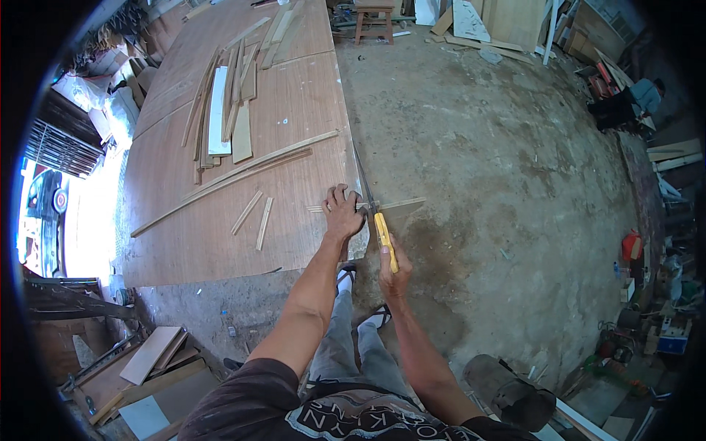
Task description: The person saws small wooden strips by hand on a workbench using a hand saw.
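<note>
My left hand (343, 217) presses down at the right edge of the plywood tabletop (298, 95), its bent fingers gripping a thin wooden strip (412, 201) that lies crosswise and sticks out past the edge. In my right hand (395, 268) is a handsaw by its yellow handle (382, 229); the long dark blade points away from me and crosses the strip just right of my left hand. Two short strips (246, 212) lie left of my left hand. Behind them rests a long batten (228, 176), and farther back several loose strips and a white board (218, 110).
A concrete floor (485, 176) lies to the right. At the top stands a wooden stool (373, 18) beside leaning panels. A co-worker in blue (638, 99) is bent over at the far right. Offcuts (154, 353) lie bottom left, clutter and a red container (631, 246) right.
</note>
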